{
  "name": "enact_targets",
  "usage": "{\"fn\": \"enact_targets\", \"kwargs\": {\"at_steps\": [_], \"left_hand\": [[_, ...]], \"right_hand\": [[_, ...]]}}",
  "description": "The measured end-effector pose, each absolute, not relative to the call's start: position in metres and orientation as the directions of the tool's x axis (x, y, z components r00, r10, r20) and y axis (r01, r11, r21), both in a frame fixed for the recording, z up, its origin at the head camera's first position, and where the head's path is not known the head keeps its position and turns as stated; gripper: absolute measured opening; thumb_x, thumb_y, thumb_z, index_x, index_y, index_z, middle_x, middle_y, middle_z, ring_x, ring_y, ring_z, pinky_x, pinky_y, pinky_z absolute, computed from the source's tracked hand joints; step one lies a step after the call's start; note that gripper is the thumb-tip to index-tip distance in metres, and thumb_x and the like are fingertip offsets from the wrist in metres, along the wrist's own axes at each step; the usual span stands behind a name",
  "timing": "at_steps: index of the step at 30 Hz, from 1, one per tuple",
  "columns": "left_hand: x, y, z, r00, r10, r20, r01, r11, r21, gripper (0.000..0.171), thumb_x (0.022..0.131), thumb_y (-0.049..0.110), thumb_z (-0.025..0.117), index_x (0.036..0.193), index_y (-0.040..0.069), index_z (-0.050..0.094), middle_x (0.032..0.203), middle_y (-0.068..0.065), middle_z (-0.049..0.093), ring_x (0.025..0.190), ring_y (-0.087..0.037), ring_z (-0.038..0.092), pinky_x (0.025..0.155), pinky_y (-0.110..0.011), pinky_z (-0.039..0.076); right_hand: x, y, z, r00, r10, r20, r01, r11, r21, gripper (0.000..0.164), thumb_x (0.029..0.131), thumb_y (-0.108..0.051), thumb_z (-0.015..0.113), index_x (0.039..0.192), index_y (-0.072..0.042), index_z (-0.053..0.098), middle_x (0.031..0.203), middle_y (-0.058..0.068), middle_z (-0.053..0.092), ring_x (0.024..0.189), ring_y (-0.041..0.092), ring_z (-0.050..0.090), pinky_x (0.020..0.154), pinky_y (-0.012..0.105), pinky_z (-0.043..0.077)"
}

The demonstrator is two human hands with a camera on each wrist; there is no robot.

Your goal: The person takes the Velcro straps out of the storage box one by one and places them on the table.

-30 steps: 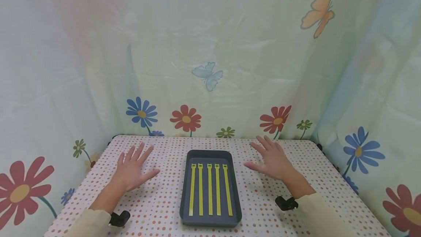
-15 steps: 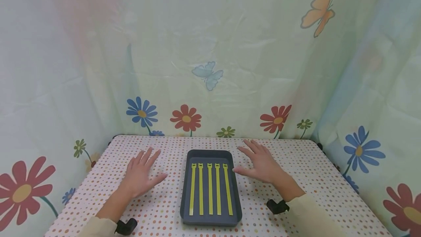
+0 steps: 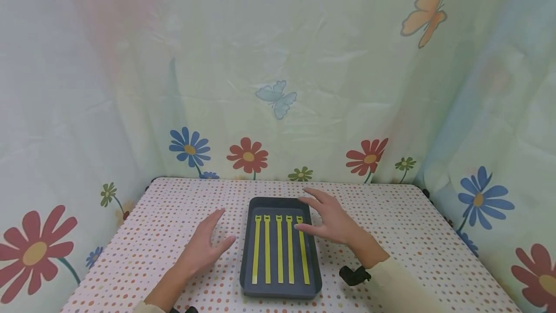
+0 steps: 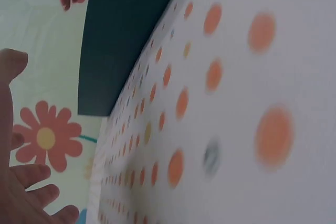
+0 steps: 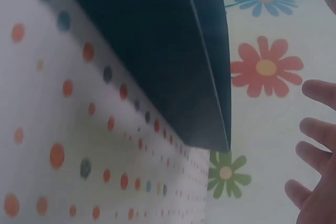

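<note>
A dark grey tray (image 3: 280, 291) lies on the dotted tabletop in the head view. Inside it several yellow cable ties (image 3: 279, 250) lie lengthwise side by side, their square heads at the far end. To the tray's left, apart from it, my left hand (image 3: 203, 246) hovers with thumb and fingers spread and holds nothing. My right hand (image 3: 332, 219) is over the tray's right side, its thumb tip in front of the rightmost tie's upper part; no contact is plain. In both wrist views the tray's side wall (image 4: 123, 40) shows near the extended fingers (image 5: 317, 129).
The table (image 3: 369, 206) wears a white cloth with coloured dots. Behind and at both sides hang pale curtains (image 3: 208, 62) printed with flowers and butterflies. A black wrist camera (image 3: 354, 275) sits below the right hand.
Both hands have moved inward toward the tray, the right one now reaching over its right edge. The ties and tray keep their places, and the head view has shifted slightly.
</note>
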State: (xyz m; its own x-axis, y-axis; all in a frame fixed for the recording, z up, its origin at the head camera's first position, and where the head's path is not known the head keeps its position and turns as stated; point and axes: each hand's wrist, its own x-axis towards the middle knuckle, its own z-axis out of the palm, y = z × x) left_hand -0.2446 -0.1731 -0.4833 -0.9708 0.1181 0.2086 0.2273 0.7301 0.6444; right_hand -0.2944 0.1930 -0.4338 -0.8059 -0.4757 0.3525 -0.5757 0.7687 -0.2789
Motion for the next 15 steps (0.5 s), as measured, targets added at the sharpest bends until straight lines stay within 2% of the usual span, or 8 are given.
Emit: {"fn": "enact_targets", "kwargs": {"at_steps": [5,9,15], "left_hand": [[-0.24,-0.158,-0.486,-0.991,0.076,0.108,0.132,0.645,0.753,0.079,0.095,0.045,0.07,0.161,0.02,0.034,0.165,-0.012,0.036,0.152,-0.04,0.033,0.123,-0.062,0.029],[-0.236,-0.15,-0.487,-0.997,0.075,0.032,0.068,0.555,0.829,0.076,0.096,0.045,0.069,0.16,0.022,0.035,0.164,-0.012,0.038,0.147,-0.042,0.042,0.117,-0.059,0.04],[-0.232,-0.143,-0.49,-0.99,0.14,0.005,0.064,0.416,0.907,0.07,0.098,0.036,0.069,0.158,0.014,0.039,0.16,-0.014,0.043,0.143,-0.039,0.047,0.111,-0.048,0.05]], "right_hand": [[-0.294,0.182,-0.433,-0.808,-0.49,0.328,-0.585,0.738,-0.338,0.073,0.087,-0.063,0.07,0.147,-0.025,0.056,0.163,0.007,0.041,0.148,0.038,0.039,0.112,0.071,0.037],[-0.294,0.174,-0.432,-0.792,-0.529,0.305,-0.61,0.698,-0.375,0.072,0.088,-0.063,0.07,0.147,-0.024,0.057,0.163,0.005,0.039,0.149,0.037,0.038,0.113,0.069,0.038],[-0.295,0.163,-0.432,-0.759,-0.599,0.254,-0.646,0.644,-0.409,0.07,0.09,-0.063,0.069,0.146,-0.023,0.058,0.164,0.002,0.039,0.151,0.032,0.037,0.116,0.063,0.039]]}}
